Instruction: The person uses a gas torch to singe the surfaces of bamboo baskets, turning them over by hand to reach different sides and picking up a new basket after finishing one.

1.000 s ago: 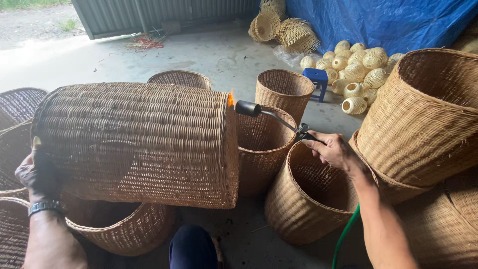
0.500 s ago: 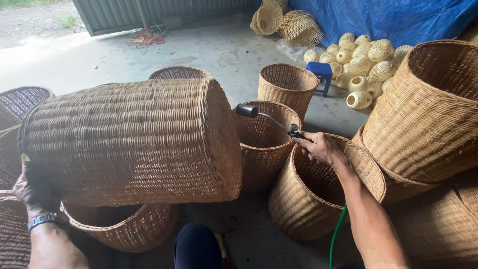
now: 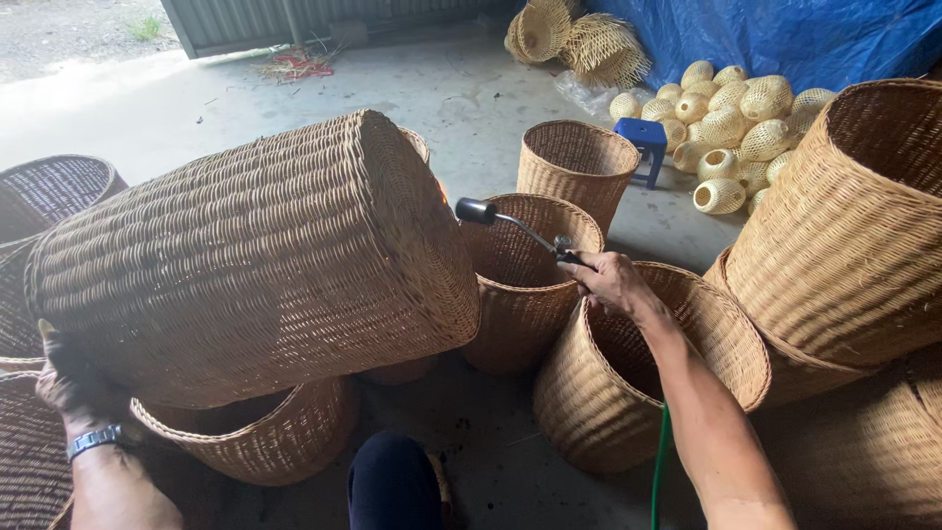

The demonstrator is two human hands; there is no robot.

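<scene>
The left hand (image 3: 74,383) grips the rim of the big wicker basket (image 3: 255,255), which is likely light and stiff. The right hand (image 3: 610,282) is closed round a gas torch (image 3: 515,226), seemingly lit, aimed at the basket's bottom.

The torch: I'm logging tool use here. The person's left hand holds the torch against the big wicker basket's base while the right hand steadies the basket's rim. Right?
Not quite: the hands are swapped. In the head view the right hand holds the torch at the base of the big wicker basket, while the left hand steadies the basket's rim.
</scene>
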